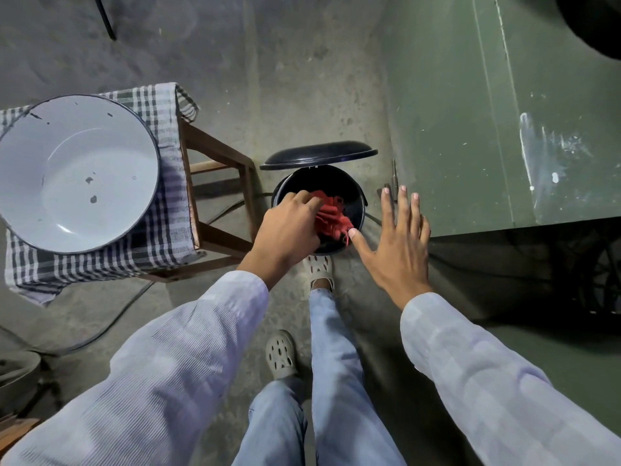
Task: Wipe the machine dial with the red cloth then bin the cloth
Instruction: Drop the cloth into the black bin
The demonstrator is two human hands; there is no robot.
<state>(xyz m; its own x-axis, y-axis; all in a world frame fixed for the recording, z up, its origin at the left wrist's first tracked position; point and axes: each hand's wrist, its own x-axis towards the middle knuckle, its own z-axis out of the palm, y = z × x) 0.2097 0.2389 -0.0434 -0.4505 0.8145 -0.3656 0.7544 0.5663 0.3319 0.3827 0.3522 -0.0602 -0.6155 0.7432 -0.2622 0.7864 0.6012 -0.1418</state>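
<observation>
A small black pedal bin (358,196) stands on the concrete floor with its lid (317,154) raised. The crumpled red cloth (332,216) sits inside the bin's mouth. My left hand (289,227) reaches into the bin from the left, its fingers curled against the cloth. Just right of the bin, my right hand (400,240) hovers flat with fingers spread and nothing in it, the thumb tip near the cloth's edge. My foot in a pale clog (319,267) presses at the bin's base. The machine dial is not in view.
A wooden stool (218,176) draped with a checked cloth (161,230) holds a white enamel basin (75,173) on the left. A green machine body (497,112) fills the right. Cables run across the floor.
</observation>
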